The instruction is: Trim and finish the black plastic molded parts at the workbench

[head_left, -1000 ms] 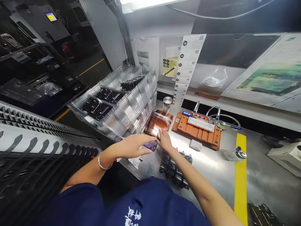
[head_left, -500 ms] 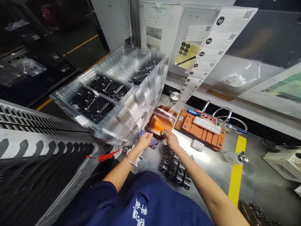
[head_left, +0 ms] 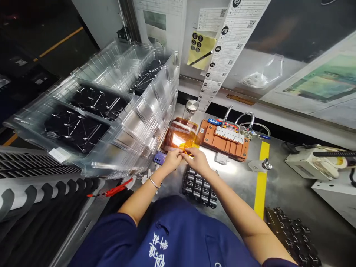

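Observation:
My left hand (head_left: 172, 160) and my right hand (head_left: 196, 160) meet at the near edge of a stack of amber plastic film (head_left: 176, 136). The fingers of both are pinched together, fingertips nearly touching. A brighter yellow-orange piece of film rises just beyond them, its lower edge at the fingertips. How much each hand grips is partly hidden. A purple phone (head_left: 159, 157) lies beside my left hand. Below my right hand is a black ribbed block of parts (head_left: 200, 187).
Stacked clear plastic trays (head_left: 133, 122) with black parts stand at the left. An orange fixture (head_left: 224, 139) with hoses lies right of the film. A metal-lidded jar (head_left: 191, 107) stands behind. Red-handled pliers (head_left: 115, 188) are at lower left, more black parts (head_left: 294, 233) at lower right.
My left hand has moved from over the phone to meet my right hand at the film edge. The yellow-orange piece now stands up there. The view has shifted to the right.

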Demonstrator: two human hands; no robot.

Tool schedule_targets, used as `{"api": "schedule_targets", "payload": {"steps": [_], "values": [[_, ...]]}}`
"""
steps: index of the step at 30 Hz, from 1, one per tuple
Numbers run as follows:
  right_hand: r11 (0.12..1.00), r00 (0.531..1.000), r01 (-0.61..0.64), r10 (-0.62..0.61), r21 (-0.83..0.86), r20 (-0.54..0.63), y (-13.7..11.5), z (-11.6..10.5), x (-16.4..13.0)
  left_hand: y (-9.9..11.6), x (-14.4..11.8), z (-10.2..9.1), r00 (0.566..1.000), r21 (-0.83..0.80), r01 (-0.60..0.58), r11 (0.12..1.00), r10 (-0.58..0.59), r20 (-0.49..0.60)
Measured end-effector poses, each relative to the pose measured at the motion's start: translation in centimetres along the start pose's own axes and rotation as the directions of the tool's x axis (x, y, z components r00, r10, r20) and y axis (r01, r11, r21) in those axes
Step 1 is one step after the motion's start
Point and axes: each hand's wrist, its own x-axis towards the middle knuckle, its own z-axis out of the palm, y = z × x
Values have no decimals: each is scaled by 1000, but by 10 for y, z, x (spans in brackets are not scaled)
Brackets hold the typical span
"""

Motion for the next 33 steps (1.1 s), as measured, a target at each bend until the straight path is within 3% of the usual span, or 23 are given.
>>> {"api": "schedule_targets", "payload": {"steps": [2,4,8,12,17,19,21,23,24,27,29,31,33], "values": [[999,998,-42,43,-16,42,-11,-12,0,5,-2,2,987,196,-158,968,150,58],[998,995,-54,57,-41,86,-17,-24,-2,10,-1,2,966,282,-253,925,225,128],[994,987,-37,52,-102,151,-21,-42,-7,17,0,2,925,225,-356,907,309,219],[998,979,-60,51,37,199,-22,-53,-9,21,-3,3,916,173,-370,913,327,233],[974,970,-141,101,176,220,-14,-58,-10,16,-10,9,945,93,-277,956,254,204],[946,969,-200,152,255,197,-4,-60,-13,12,-11,12,978,-12,-139,990,139,156],[886,957,-290,269,363,110,13,-65,-18,5,-8,12,996,-131,76,988,-69,55],[784,896,-365,443,502,-40,34,-73,-29,-4,-1,9,961,-205,252,946,-270,-64],[728,839,-376,530,573,-123,45,-78,-37,-8,4,7,935,-216,304,928,-334,-121],[609,643,-350,708,711,-290,68,-89,-64,-21,21,4,888,-195,360,912,-399,-227],[590,559,-341,753,732,-347,74,-90,-82,-28,31,5,863,-171,396,902,-429,-267],[592,526,-341,764,730,-374,74,-88,-97,-33,41,8,843,-132,436,890,-455,-286],[606,529,-343,756,718,-385,73,-85,-109,-36,47,10,830,-75,472,878,-471,-297]]}}
